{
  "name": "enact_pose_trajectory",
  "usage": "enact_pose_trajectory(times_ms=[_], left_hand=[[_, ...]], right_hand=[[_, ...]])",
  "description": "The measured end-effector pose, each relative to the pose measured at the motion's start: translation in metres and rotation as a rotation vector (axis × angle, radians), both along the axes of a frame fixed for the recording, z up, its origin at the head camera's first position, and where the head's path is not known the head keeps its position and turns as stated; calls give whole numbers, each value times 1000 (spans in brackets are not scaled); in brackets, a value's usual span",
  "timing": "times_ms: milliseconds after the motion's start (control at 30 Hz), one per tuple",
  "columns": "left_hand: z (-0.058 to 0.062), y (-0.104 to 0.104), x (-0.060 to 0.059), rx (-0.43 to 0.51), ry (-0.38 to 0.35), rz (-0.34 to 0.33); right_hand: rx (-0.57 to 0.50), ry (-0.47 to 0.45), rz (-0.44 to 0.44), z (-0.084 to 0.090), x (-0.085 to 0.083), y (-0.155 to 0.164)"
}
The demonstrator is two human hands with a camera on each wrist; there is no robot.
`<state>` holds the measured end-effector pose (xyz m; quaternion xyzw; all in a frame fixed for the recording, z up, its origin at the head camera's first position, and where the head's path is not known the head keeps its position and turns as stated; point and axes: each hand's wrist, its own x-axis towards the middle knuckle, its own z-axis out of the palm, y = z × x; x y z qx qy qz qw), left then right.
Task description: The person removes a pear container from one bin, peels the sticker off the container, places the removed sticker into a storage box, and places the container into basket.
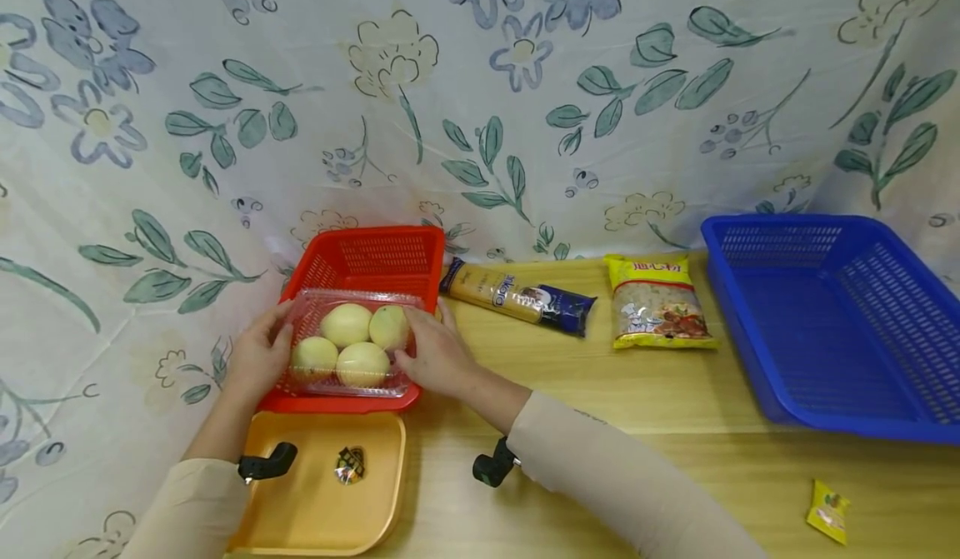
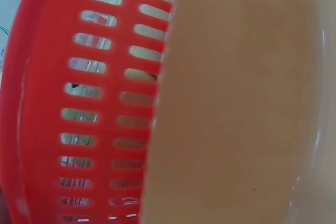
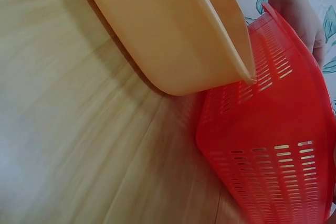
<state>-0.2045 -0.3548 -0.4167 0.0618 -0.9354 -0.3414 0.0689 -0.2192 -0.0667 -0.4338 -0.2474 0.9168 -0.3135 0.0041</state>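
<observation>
A clear plastic fruit box (image 1: pixel 405 301) with several pale yellow round fruits (image 1: pixel 347 326) lies in the front part of the red basket (image 1: pixel 360 247). My left hand (image 1: pixel 258 351) holds the box by its left side, fingers at its upper left corner. On the opposite side, my right hand (image 1: pixel 442 355) grips the box, its thumb at the near right and other fingers toward the far corner. Both wrist views look mostly at the outer wall of the red basket (image 3: pixel 262 124), so the fingertips stay hidden there.
In front of the basket stands an orange tray (image 1: pixel 322 509) with a small dark wrapped packet (image 1: pixel 350 465) inside. To the right lie a spaghetti packet (image 1: pixel 517 296) and a yellow food bag (image 1: pixel 660 301). A blue basket (image 1: pixel 832 334) stands far right, a small yellow sachet (image 1: pixel 828 511) nearer.
</observation>
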Motion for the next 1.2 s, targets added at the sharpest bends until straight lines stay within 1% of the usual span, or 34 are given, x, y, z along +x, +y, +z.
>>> enact_pose_trajectory(times_ms=[133,267,367,467,567,633,767,800,933,1067,1200], left_hand=[[-1,2,0,-9,18,13],[-1,6,1,-16,56,15],[1,10,2,-31,83,19],[7,15,2,-43,100,25],[16,22,-1,-53,108,24],[24,28,-4,-54,113,10],[37,43,-15,-51,138,-57],[39,48,-19,-55,155,-76],[47,68,-31,-65,181,-138],[56,94,-48,-110,189,-207],[65,115,-67,-207,183,-281]], right_hand=[[-17,12,14,-1,0,3],[-36,33,23,-2,-2,10],[-55,38,21,-1,-5,17],[-72,24,12,1,-11,25],[-71,1,-11,3,-17,33],[-66,-6,-30,5,-21,39],[-63,10,-64,10,-31,56],[-55,22,-72,12,-34,62],[3,49,-116,19,-45,91],[92,76,-166,28,-60,126],[181,80,-241,40,-75,165]])
